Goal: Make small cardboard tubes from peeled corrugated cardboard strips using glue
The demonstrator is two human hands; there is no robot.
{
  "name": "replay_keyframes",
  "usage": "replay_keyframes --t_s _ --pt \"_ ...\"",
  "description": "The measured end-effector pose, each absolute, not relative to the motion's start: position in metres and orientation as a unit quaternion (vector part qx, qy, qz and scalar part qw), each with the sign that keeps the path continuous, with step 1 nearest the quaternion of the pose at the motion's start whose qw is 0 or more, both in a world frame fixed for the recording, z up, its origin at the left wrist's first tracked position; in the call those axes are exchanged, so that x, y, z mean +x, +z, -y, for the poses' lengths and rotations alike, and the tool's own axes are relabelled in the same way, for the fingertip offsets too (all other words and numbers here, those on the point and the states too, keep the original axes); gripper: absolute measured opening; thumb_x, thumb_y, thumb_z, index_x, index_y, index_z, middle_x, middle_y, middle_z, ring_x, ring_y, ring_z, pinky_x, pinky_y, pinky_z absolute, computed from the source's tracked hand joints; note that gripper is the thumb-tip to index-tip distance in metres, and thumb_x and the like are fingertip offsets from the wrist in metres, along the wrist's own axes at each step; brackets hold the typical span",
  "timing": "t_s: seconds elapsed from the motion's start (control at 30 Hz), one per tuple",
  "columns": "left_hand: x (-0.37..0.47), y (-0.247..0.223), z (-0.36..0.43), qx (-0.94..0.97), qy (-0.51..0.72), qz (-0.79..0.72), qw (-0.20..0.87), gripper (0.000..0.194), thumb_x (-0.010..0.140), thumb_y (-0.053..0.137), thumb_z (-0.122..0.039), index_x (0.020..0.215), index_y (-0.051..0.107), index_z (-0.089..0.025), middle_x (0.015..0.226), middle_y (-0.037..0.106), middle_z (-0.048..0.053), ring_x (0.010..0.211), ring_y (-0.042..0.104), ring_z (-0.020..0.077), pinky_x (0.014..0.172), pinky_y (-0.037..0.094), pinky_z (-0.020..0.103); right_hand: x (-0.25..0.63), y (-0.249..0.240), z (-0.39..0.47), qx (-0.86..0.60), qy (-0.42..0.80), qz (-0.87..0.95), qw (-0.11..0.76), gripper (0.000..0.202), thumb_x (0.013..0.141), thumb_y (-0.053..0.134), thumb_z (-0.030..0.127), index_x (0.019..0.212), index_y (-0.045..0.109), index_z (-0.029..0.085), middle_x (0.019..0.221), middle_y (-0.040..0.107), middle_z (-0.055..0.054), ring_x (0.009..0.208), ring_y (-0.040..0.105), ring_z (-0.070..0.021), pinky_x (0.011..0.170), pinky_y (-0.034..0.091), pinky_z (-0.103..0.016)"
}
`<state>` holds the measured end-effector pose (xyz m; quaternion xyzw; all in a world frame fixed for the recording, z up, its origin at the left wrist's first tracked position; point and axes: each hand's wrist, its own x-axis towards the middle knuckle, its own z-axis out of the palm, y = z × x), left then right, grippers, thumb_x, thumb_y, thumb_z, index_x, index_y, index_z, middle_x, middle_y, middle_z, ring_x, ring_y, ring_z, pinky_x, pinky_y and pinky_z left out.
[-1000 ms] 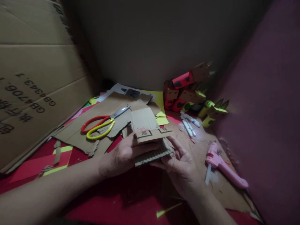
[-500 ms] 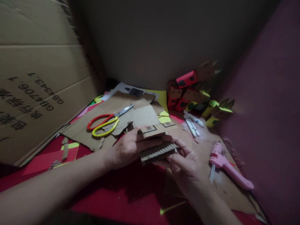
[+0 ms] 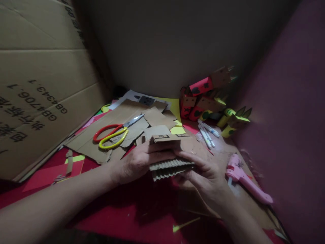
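Observation:
Between both hands is a folded piece of corrugated cardboard (image 3: 172,165), its ridged edges facing me and a printed flap standing up at the top. My left hand (image 3: 138,162) is closed round its left side, fingers reaching across under the flap. At the right side my right hand (image 3: 203,171) pinches it between fingers and thumb. Past the left hand, red-and-yellow-handled scissors (image 3: 114,135) lie on flat cardboard pieces (image 3: 86,140). A pink glue gun (image 3: 243,179) rests to the right of my right hand.
A large cardboard box (image 3: 45,81) stands at the left. White markers (image 3: 208,134) lie beyond the right hand. Red and yellow decorated cardboard figures (image 3: 200,101) lean near the back wall. Paper scraps (image 3: 61,171) are on the red surface (image 3: 122,213).
The cardboard piece has tilted, so its ridged edges face me more and the printed flap shows less of its face. My right fingers have shifted along its top right.

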<state>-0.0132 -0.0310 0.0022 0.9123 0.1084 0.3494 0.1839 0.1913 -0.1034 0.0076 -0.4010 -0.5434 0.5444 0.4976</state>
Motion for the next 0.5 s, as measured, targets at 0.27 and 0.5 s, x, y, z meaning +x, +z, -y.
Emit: replay_keyframes --t_s 0.27,0.5 --pt "-0.007 0.018 0.044 0.879 0.366 -0.077 0.295 0.049 0.083 0.054 -0.007 0.129 0.049 -0.025 0.139 0.044 0.008 0.124 0.045 0.0232 0.102 0.042 0.038 0.199 0.028 0.101 -0.364 0.106 0.774 0.507 0.032 0.078 0.058 0.005 0.099 0.069 0.027 0.112 0.055 -0.006 0.094 0.056 -0.0160 0.077 0.050 -0.030" --pt "-0.009 0.010 0.038 0.884 0.367 -0.077 0.279 0.043 0.085 0.051 -0.007 0.126 0.050 -0.017 0.131 0.051 0.015 0.123 0.045 0.0234 0.102 0.041 0.041 0.192 0.025 0.100 -0.338 0.128 0.778 0.515 0.031 0.079 0.057 0.003 0.099 0.065 0.025 0.117 0.061 -0.005 0.111 0.055 -0.0202 0.095 0.046 -0.038"
